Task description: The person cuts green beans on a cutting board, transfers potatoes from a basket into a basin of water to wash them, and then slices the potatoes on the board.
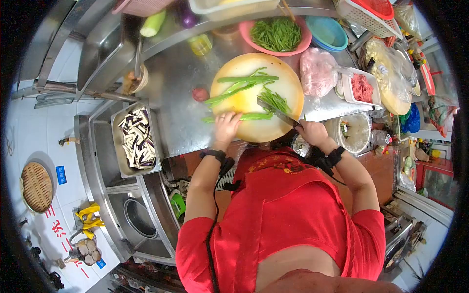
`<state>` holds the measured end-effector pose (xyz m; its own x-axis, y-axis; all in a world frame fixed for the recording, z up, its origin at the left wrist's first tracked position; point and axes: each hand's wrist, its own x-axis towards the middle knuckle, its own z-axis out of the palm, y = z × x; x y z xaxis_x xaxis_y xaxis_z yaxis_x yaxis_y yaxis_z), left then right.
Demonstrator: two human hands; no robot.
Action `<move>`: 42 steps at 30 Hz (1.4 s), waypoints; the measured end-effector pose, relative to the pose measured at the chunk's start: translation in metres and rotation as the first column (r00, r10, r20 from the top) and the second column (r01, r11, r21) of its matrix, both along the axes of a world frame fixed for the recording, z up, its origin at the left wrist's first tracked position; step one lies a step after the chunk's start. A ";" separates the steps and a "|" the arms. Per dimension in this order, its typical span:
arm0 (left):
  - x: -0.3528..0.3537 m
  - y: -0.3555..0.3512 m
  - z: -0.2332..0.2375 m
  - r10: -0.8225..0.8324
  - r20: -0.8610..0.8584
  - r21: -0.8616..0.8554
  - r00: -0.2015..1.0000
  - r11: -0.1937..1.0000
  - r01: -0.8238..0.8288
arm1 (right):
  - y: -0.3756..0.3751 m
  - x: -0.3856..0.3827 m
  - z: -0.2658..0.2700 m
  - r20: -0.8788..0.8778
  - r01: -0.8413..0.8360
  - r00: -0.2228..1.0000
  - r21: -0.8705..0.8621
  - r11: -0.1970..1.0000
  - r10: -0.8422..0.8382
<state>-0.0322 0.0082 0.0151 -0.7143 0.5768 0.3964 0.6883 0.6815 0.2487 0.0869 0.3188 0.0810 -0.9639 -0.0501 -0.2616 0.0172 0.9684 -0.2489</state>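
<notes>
A round yellow chopping board (244,100) lies on the steel counter with long green peppers (246,79) across it and a pile of cut green strips (275,100). My left hand (226,125) presses down on one green pepper (256,116) at the board's near edge. My right hand (312,133) grips the handle of a cleaver (276,112), whose blade rests on the board beside the cut strips.
A pink bowl of green strips (277,34) and a blue bowl (327,32) sit behind the board. Bagged meat (317,72) and a tray of minced meat (361,88) lie right. A steel tray of cut aubergine (137,139) sits left, above a sink (139,217).
</notes>
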 end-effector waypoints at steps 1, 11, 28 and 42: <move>0.000 0.000 0.000 -0.010 0.003 0.012 1.000 1.000 0.010 | 0.000 -0.001 0.004 -0.012 -0.014 1.000 0.012 1.000 0.014; 0.002 0.002 0.003 -0.003 0.055 0.046 0.998 0.999 0.000 | -0.005 -0.014 -0.004 -0.006 -0.104 0.994 0.059 0.993 0.105; 0.005 0.008 -0.004 -0.023 0.030 0.105 0.999 0.994 0.020 | -0.022 -0.021 -0.009 -0.041 -0.123 0.991 0.017 0.992 0.124; 0.004 0.010 0.002 -0.089 0.083 0.134 0.993 0.988 0.078 | -0.026 -0.031 -0.001 0.008 -0.116 0.993 0.081 0.990 0.116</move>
